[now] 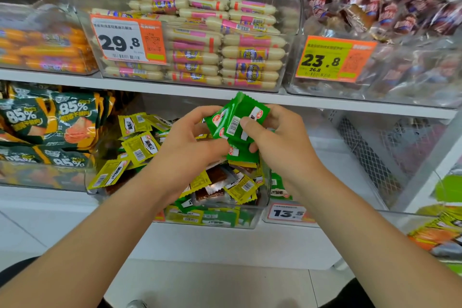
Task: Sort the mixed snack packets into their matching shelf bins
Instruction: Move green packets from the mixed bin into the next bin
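Nearest the camera, the left hand and right hand clasped a small stack of green packets between curled fingers, the right thumb pressed on its front, apparently gathering one kind for a single transfer. The top packet sat tilted, barcode toward the camera, its long axis seemingly running from lower left to upper right. Just beneath lay the clear bin, where yellow packets and green ones were mixed.
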`<state>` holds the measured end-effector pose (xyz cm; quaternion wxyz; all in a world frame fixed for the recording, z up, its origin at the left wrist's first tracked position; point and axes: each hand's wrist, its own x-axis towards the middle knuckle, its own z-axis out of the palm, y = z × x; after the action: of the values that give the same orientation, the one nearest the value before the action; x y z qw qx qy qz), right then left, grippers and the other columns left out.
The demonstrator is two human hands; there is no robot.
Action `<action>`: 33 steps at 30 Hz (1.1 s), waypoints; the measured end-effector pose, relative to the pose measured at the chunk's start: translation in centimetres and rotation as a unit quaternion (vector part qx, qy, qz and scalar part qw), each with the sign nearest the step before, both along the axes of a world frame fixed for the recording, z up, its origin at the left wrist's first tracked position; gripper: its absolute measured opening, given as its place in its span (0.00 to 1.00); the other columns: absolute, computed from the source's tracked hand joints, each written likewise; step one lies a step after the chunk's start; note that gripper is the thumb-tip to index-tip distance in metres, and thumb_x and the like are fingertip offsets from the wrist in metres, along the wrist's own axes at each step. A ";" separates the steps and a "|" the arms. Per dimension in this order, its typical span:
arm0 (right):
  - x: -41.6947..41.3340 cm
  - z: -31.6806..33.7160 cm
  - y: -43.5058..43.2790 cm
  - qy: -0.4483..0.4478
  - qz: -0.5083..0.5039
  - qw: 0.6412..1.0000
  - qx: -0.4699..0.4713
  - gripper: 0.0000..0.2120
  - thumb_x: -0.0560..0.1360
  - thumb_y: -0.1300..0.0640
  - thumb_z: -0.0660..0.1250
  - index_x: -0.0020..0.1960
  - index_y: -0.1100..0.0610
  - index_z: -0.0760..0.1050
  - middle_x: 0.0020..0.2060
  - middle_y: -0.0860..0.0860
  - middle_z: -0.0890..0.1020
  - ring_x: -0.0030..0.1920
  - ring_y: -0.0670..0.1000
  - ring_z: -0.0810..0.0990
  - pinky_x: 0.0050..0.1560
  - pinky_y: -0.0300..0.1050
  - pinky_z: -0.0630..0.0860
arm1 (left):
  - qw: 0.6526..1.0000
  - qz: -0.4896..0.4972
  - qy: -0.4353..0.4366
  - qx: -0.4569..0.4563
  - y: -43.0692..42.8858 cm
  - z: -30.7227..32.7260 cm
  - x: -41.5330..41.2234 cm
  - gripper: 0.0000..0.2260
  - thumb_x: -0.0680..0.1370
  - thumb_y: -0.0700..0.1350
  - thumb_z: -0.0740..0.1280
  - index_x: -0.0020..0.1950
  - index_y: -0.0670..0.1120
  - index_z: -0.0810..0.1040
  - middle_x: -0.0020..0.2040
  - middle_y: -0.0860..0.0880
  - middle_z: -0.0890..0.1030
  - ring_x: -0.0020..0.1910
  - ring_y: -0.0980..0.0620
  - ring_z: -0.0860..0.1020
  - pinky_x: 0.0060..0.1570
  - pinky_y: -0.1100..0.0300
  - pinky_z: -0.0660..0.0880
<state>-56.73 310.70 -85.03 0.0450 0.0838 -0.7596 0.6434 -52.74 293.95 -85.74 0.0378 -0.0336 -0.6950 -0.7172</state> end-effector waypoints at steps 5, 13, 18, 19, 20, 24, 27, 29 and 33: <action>-0.6 0.1 0.4 -0.044 0.021 0.998 -0.042 0.06 0.80 0.60 0.71 0.57 0.55 0.81 0.49 0.51 0.88 0.46 0.48 0.88 0.48 0.51 0.85 | 0.998 0.001 0.017 -0.068 0.2 -0.4 0.0 0.21 0.78 0.31 0.72 0.65 0.50 0.77 0.52 0.49 0.88 0.52 0.47 0.87 0.53 0.52 0.83; -0.9 0.2 1.6 -0.046 0.045 0.998 -0.008 0.07 0.77 0.55 0.69 0.54 0.55 0.81 0.52 0.59 0.86 0.53 0.59 0.85 0.57 0.63 0.82 | 0.977 0.163 0.066 -0.119 -0.6 -0.6 0.1 0.26 0.78 0.36 0.73 0.64 0.65 0.74 0.66 0.61 0.77 0.62 0.45 0.81 0.54 0.41 0.82; -0.6 -1.5 0.2 -0.105 0.125 0.986 -0.034 0.08 0.82 0.58 0.66 0.60 0.50 0.74 0.54 0.56 0.86 0.56 0.58 0.86 0.58 0.65 0.82 | 0.984 0.146 0.070 -0.070 0.0 -0.5 0.0 0.21 0.81 0.31 0.67 0.64 0.56 0.78 0.52 0.61 0.84 0.48 0.56 0.86 0.46 0.50 0.85; -0.5 -1.5 0.1 -0.092 0.127 0.987 -0.022 0.08 0.83 0.58 0.65 0.61 0.49 0.73 0.54 0.56 0.86 0.56 0.58 0.86 0.58 0.65 0.82 | 0.989 0.128 0.055 -0.057 0.3 -0.3 0.1 0.22 0.82 0.30 0.65 0.65 0.55 0.78 0.51 0.56 0.86 0.48 0.53 0.87 0.46 0.51 0.85; -0.4 -1.4 0.1 -0.071 0.127 0.989 0.000 0.09 0.84 0.58 0.65 0.62 0.48 0.72 0.54 0.56 0.85 0.56 0.57 0.86 0.57 0.64 0.83 | 0.992 0.109 0.039 -0.039 0.5 -0.2 0.2 0.22 0.83 0.30 0.63 0.67 0.54 0.78 0.52 0.52 0.86 0.49 0.51 0.87 0.46 0.52 0.85; -0.1 -1.0 0.2 0.036 0.094 0.993 0.067 0.17 0.85 0.63 0.63 0.67 0.46 0.65 0.57 0.54 0.83 0.52 0.51 0.87 0.49 0.55 0.86 | 0.997 0.071 0.006 0.024 1.2 -0.2 0.5 0.17 0.83 0.33 0.59 0.68 0.48 0.75 0.52 0.47 0.87 0.52 0.49 0.86 0.51 0.52 0.85; 0.7 -1.4 -0.5 0.066 0.069 0.993 0.067 0.29 0.84 0.65 0.64 0.78 0.47 0.59 0.64 0.49 0.80 0.60 0.45 0.83 0.56 0.41 0.82 | 0.998 0.035 0.027 0.043 2.3 -0.1 0.9 0.21 0.76 0.31 0.59 0.67 0.46 0.74 0.56 0.43 0.85 0.57 0.46 0.84 0.57 0.49 0.83; 1.9 -1.6 -1.6 0.055 0.080 0.993 0.065 0.33 0.83 0.68 0.63 0.82 0.50 0.55 0.66 0.47 0.79 0.63 0.41 0.79 0.61 0.36 0.78 | 0.997 0.018 0.036 0.069 3.0 -0.2 1.0 0.27 0.67 0.34 0.59 0.66 0.45 0.72 0.54 0.42 0.83 0.53 0.48 0.84 0.52 0.52 0.83; 3.2 -2.2 -2.5 0.102 0.112 0.986 0.076 0.35 0.74 0.68 0.61 0.74 0.42 0.58 0.64 0.50 0.78 0.65 0.47 0.78 0.67 0.51 0.77 | 0.995 0.008 0.014 0.100 3.4 -0.3 1.2 0.28 0.63 0.38 0.58 0.63 0.43 0.71 0.50 0.40 0.77 0.48 0.44 0.79 0.50 0.46 0.76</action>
<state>-53.52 308.24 -87.19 0.0433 0.2370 -0.7832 0.5732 -51.53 297.33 -86.03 0.0562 -0.0339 -0.6198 -0.7820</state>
